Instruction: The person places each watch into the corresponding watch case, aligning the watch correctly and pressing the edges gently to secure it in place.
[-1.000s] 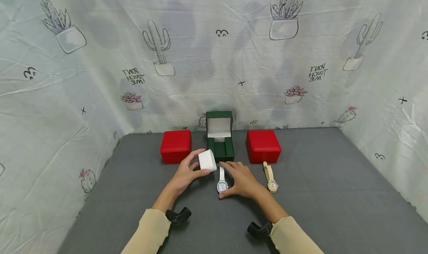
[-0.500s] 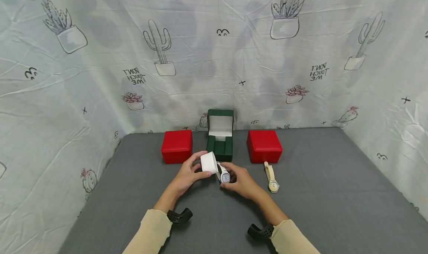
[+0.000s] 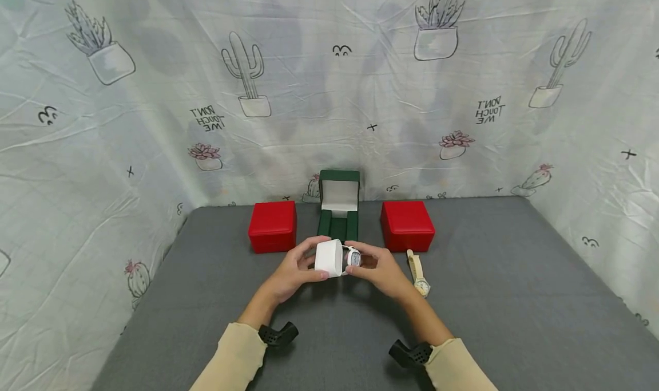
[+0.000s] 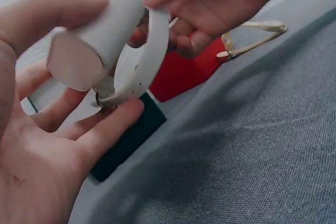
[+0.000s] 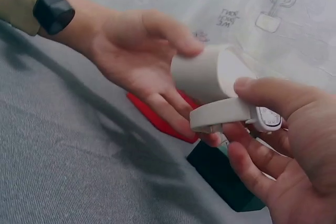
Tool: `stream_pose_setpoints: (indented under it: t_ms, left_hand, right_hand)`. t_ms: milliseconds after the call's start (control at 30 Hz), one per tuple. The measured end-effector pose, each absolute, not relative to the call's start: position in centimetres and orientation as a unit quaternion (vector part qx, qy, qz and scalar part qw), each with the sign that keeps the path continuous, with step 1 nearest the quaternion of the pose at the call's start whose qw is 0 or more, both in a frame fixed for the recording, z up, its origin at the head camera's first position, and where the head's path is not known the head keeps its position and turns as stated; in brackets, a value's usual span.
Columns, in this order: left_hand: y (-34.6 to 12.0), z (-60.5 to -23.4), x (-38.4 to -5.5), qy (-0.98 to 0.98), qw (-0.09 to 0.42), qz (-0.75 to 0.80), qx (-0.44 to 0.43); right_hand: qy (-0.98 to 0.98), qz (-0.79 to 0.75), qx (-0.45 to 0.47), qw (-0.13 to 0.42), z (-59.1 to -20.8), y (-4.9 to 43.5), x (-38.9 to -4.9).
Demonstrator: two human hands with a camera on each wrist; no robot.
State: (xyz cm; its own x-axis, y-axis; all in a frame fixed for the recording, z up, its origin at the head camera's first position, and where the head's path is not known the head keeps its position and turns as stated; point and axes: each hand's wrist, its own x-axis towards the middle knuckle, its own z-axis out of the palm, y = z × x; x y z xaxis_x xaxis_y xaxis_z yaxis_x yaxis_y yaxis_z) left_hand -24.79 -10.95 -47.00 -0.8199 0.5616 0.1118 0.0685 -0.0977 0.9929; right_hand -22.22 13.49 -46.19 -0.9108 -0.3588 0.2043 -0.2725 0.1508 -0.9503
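My left hand [image 3: 289, 273] holds a white watch cushion [image 3: 327, 259] between thumb and fingers, above the table. Beside its right end, my right hand [image 3: 382, 269] pinches a white watch [image 3: 353, 258] by the case. In the right wrist view the watch strap [image 5: 220, 114] forms a loop just below the cushion [image 5: 197, 74], which is outside it. The left wrist view has a finger of my left hand [image 4: 47, 156] touching the strap [image 4: 155, 48] near its buckle. Behind the hands stands an open green watch box [image 3: 340, 175], its front partly covered by them.
Closed red boxes stand on either side of the green one, a left red box [image 3: 273, 225] and a right red box [image 3: 407, 225]. A cream-strapped watch [image 3: 415, 265] lies by my right hand on the grey tabletop [image 3: 504, 288]. A printed cloth [image 3: 309, 139] hangs behind.
My right hand has picked the white watch up from the table and brought it to the cushion. The left hand has moved slightly right with the cushion, which is now turned more level.
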Motion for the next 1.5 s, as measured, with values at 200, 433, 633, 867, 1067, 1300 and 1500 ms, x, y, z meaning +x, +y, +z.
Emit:
stream_pose_setpoints:
  t_ms: [200,433,633,867,1067,1300,1500]
  left_hand:
    - [-10.9,-46.7,-24.6,0.655,0.182,0.688,0.255]
    - [-10.5,-46.7,-24.7,0.692,0.151,0.671,0.221]
    - [-10.3,-47.2,-24.7,0.713,0.162,0.638,0.24]
    - [-10.0,-47.3,-24.5,0.728,0.136,0.633,0.224]
    - [-10.0,-47.0,-24.4,0.748,0.097,0.625,0.201]
    - [-10.0,-46.5,-24.3,0.774,0.074,0.593,0.211]
    - [-9.7,-45.6,-23.8,0.827,0.034,0.513,0.229]
  right_hand:
    - [0.736,-0.645,-0.197,0.066,-45.9,13.8,-22.3]
    - [0.698,-0.709,-0.092,0.033,-46.5,13.5,-22.5]
    - [0.737,-0.668,-0.105,0.021,-46.6,13.2,-22.3]
    - [0.751,-0.643,-0.142,0.05,-46.2,13.1,-22.3]
    - [0.749,-0.63,-0.183,0.094,-45.7,13.0,-22.0]
    - [0.769,-0.598,-0.213,0.079,-45.2,12.7,-21.9]
    - [0.855,-0.46,-0.235,-0.048,-44.5,11.9,-21.1]
